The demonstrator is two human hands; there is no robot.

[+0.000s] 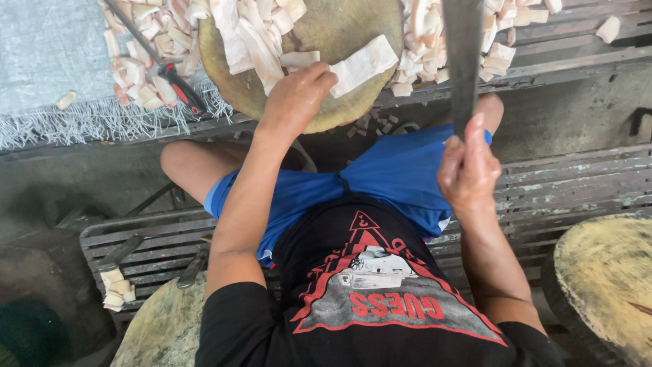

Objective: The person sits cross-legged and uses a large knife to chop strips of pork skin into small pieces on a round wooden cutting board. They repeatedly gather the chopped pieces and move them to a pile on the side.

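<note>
Pinning a pale strip (363, 64) flat on the round wooden chopping block (339, 27) at top centre, the left hand (295, 98) presses down with fingers curled over its near end, apparently to steady it. The right hand (468, 170), centre right, is clamped on a raised cleaver (463, 54), blade up. Cut pale pieces (153, 54) lie heaped on the slatted bench (577, 61) either side; a red-handled tool (180, 85) lies among them.

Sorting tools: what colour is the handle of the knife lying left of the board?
Red and black handle, head view.
</note>
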